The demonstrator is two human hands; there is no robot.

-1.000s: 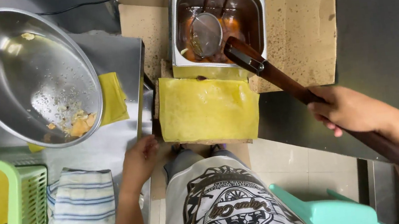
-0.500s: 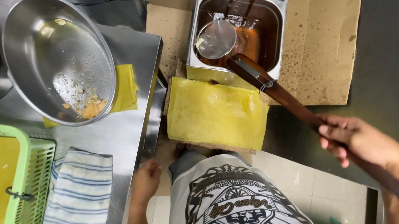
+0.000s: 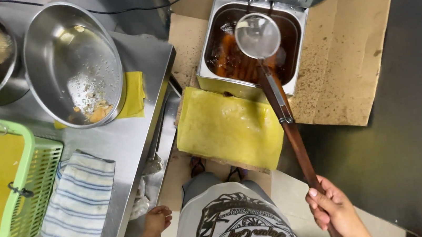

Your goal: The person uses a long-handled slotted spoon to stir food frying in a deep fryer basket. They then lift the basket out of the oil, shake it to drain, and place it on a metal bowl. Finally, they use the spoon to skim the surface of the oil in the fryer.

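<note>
Your right hand [image 3: 335,210] is closed around the near end of the long brown wooden handle [image 3: 294,141], and the round wire-mesh skimmer [image 3: 257,35] at its far end sits well away from the grip, over the dark oil of the rectangular steel fryer [image 3: 211,26] that stands on the speckled brown cardboard sheet [image 3: 343,66]. Your left hand [image 3: 157,221] hangs with fingers loosely curled and nothing in it, just beside the near right corner of the stainless steel counter [image 3: 134,143]. That counter carries the large round steel bowl [image 3: 73,62], tilted on a yellow cloth [image 3: 135,92], with the blue-striped white towel [image 3: 79,201] near its front edge.
</note>
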